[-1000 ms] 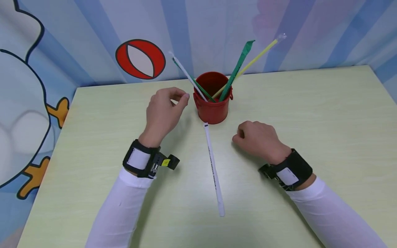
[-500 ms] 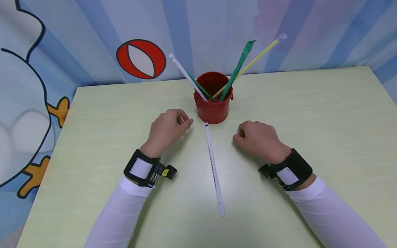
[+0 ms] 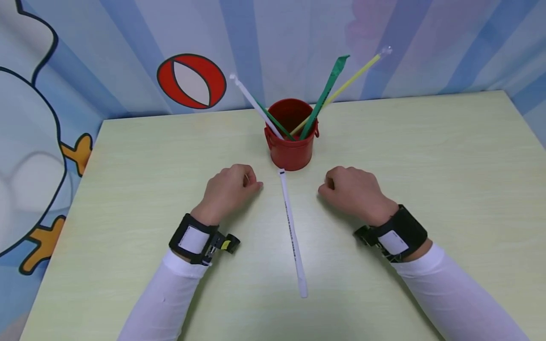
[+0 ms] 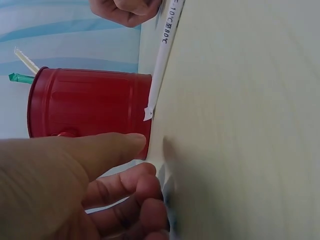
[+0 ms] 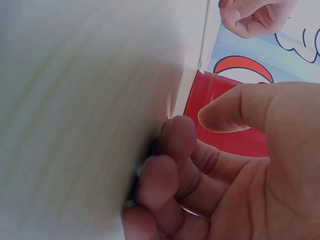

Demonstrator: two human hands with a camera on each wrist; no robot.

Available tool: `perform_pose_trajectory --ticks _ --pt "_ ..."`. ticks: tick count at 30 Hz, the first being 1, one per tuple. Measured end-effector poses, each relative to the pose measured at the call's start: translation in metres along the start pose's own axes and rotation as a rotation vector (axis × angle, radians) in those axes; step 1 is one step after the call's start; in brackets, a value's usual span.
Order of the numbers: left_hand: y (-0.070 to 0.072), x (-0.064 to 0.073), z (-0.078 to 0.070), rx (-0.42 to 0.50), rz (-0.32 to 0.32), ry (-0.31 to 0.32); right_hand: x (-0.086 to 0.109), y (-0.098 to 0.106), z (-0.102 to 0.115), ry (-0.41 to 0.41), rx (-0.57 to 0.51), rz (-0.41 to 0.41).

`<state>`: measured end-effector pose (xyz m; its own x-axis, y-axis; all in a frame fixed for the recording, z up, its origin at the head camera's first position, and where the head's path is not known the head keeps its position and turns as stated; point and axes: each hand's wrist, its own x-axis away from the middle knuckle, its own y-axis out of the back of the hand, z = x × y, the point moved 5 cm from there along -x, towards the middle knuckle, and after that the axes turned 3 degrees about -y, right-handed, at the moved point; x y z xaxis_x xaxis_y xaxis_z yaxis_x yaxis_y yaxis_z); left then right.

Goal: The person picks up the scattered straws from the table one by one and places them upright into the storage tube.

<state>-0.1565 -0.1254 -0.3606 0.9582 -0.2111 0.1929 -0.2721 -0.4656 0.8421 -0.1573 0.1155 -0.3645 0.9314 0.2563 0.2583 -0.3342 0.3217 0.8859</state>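
Observation:
In the head view a small red bucket (image 3: pixel 291 155) stands near the back of the table. A white-wrapped straw (image 3: pixel 255 105) and a thin green straw (image 3: pixel 278 124) lean out of it to the left. On its right side lean a wide green-wrapped straw (image 3: pixel 327 93) and a yellow straw (image 3: pixel 357 75). Another white paper-wrapped straw (image 3: pixel 293 232) lies on the table in front of the bucket, between both hands. My left hand (image 3: pixel 230 193), loosely curled, holds nothing. The right hand (image 3: pixel 355 195) rests on the table with loosely curled fingers, also holding nothing.
The pale wooden table (image 3: pixel 426 156) reaches back to a blue striped wall cloth (image 3: pixel 286 47) with a printed red-and-white ball (image 3: pixel 192 81). Cameras are strapped to both wrists.
My left hand has come away from beside the bucket's rim, toward me and down to the table. The right hand and the straw on the table stay put.

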Motion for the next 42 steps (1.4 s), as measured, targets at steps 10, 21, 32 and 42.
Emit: perform_pose_trajectory --ticks 10,21,32,42 --pt "-0.002 0.002 0.000 -0.030 0.011 -0.005 0.002 0.001 0.002 -0.001 0.002 0.004" --pt "-0.003 0.002 0.000 -0.031 0.014 0.001 0.015 0.001 0.027 0.072 0.013 -0.044" --pt "-0.003 0.003 0.000 -0.042 0.006 -0.009 0.037 -0.021 0.063 0.171 0.072 0.010" --pt "-0.004 0.004 0.001 -0.041 0.001 -0.016 0.043 -0.037 0.068 0.202 0.130 0.062"
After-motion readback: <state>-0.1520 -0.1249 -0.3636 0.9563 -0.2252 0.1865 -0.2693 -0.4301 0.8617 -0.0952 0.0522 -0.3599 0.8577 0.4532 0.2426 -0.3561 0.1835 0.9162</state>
